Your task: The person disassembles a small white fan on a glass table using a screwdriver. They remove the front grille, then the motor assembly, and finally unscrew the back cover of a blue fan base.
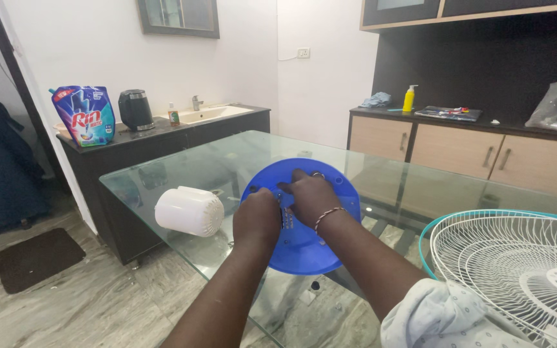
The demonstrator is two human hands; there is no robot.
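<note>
Blue round base (pixel 304 248) lies under both hands, left hand (pixel 257 221) fisted, right hand (pixel 311 196) pressing flat.

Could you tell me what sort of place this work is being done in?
Probably a room in a home, perhaps a dining or utility area. A glass table stands by a dark counter with a washbasin, an electric kettle and a detergent pouch; wooden cabinets line the far wall.

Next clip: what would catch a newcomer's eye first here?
The blue disc at the middle of the glass table, with the left hand and right hand both resting on it. A white motor housing lies to its left, a white fan grille at right.
</note>
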